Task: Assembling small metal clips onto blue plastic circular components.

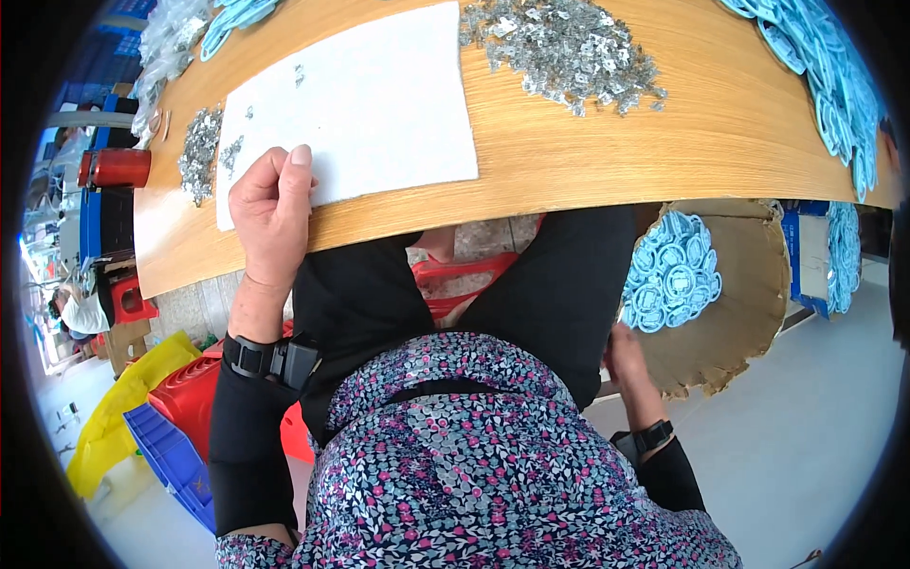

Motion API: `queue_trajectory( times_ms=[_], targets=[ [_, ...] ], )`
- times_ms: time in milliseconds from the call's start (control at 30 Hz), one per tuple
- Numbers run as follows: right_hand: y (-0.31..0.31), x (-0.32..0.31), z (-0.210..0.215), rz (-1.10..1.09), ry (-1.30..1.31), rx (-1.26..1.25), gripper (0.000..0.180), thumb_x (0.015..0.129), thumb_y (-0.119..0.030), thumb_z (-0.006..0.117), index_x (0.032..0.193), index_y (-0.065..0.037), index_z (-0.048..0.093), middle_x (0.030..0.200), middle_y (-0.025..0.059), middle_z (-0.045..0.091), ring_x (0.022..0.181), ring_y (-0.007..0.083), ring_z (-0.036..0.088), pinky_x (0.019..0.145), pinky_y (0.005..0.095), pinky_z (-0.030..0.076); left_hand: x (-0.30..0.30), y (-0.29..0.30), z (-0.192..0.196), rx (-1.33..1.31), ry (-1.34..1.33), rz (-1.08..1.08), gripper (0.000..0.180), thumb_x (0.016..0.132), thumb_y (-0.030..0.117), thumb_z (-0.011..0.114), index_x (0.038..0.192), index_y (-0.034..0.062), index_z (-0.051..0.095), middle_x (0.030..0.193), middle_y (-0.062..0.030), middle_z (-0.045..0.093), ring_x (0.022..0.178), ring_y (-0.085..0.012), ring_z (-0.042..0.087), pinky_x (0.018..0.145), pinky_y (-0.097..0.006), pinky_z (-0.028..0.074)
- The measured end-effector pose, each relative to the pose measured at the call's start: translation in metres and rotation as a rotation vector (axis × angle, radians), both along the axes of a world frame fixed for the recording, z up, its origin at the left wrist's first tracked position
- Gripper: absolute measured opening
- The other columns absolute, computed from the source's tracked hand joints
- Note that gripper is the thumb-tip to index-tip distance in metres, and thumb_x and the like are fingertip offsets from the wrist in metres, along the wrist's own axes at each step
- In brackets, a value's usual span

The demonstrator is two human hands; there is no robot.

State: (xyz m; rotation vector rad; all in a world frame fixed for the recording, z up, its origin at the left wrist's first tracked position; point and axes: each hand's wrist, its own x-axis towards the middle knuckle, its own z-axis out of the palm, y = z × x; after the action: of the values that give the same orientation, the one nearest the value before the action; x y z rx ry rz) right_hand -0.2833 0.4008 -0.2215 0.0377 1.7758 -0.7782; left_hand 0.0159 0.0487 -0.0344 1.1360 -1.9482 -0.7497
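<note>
My left hand [275, 204] is closed over the table's near edge, at the corner of a white sheet [398, 104]. Its thumb lies on top of the curled fingers, and anything inside them is hidden. A few small metal clips [230, 155] lie on the sheet just beyond that hand. Low at the right, my right hand [630, 362] is beside my thigh at the rim of a cardboard box [730, 332]. Light-blue oval plastic pieces [675, 275] are heaped in the box, close to that hand. Its fingers are mostly hidden.
A large heap of metal clips [573, 52] lies on the wooden table [531, 166], with a smaller pile [199, 156] at the left. More blue pieces [815, 76] hang over the far right edge. A blue crate [171, 460] and yellow bag [123, 408] are on the floor.
</note>
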Motion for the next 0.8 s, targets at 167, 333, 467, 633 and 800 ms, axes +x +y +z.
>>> queue_trajectory(
  times_ms=[167, 333, 467, 633, 800],
  targets=[
    [0.073, 0.048, -0.064, -0.172, -0.293, -0.201, 0.045, 0.107, -0.037, 0.041, 0.128, -0.001, 0.056, 0.110, 0.0125, 0.068, 0.095, 0.0233, 0.067, 0.080, 0.0344, 0.055, -0.006, 0.047, 0.028, -0.083, -0.247, -0.205, 0.038, 0.096, 0.010, 0.057, 0.059, 0.0024, 0.047, 0.055, -0.0060, 0.048, 0.049, -0.0177, 0.047, 0.048, -0.034, 0.034],
    [0.108, 0.067, -0.058, -0.203, -0.276, -0.146, 0.044, 0.107, -0.037, 0.041, 0.127, -0.001, 0.056, 0.109, 0.0120, 0.068, 0.094, 0.0228, 0.066, 0.080, 0.0343, 0.055, 0.061, 0.086, 0.001, 0.540, -0.238, -0.163, 0.035, 0.092, 0.010, 0.061, 0.059, 0.0023, 0.054, 0.057, -0.0098, 0.047, 0.052, -0.0272, 0.050, 0.050, -0.037, 0.037],
    [0.117, 0.072, -0.060, -0.254, -0.248, -0.070, 0.044, 0.107, -0.037, 0.041, 0.126, -0.001, 0.057, 0.108, 0.0117, 0.068, 0.094, 0.0225, 0.066, 0.079, 0.0342, 0.055, 0.014, 0.060, -0.031, 0.494, -0.500, -0.633, 0.015, 0.095, 0.014, 0.061, 0.104, 0.0057, 0.070, 0.097, -0.0135, 0.068, 0.095, -0.0308, 0.063, 0.090, -0.040, 0.049],
    [0.123, 0.074, -0.050, -0.303, -0.238, 0.043, 0.043, 0.107, -0.037, 0.041, 0.124, -0.001, 0.057, 0.107, 0.0112, 0.067, 0.093, 0.0221, 0.066, 0.079, 0.0341, 0.055, 0.002, 0.044, -0.130, 0.550, -0.505, -0.840, 0.034, 0.103, 0.030, 0.048, 0.119, 0.0062, 0.065, 0.111, -0.0154, 0.068, 0.109, -0.0316, 0.062, 0.096, -0.039, 0.049],
    [0.111, 0.071, -0.056, -0.373, -0.248, 0.145, 0.043, 0.107, -0.037, 0.041, 0.123, -0.001, 0.057, 0.107, 0.0108, 0.067, 0.093, 0.0216, 0.065, 0.079, 0.0340, 0.054, -0.020, 0.036, -0.160, 0.706, -0.474, -0.884, 0.034, 0.103, 0.031, 0.048, 0.120, 0.0061, 0.064, 0.112, -0.0154, 0.068, 0.109, -0.0315, 0.062, 0.096, -0.039, 0.049]
  ],
)
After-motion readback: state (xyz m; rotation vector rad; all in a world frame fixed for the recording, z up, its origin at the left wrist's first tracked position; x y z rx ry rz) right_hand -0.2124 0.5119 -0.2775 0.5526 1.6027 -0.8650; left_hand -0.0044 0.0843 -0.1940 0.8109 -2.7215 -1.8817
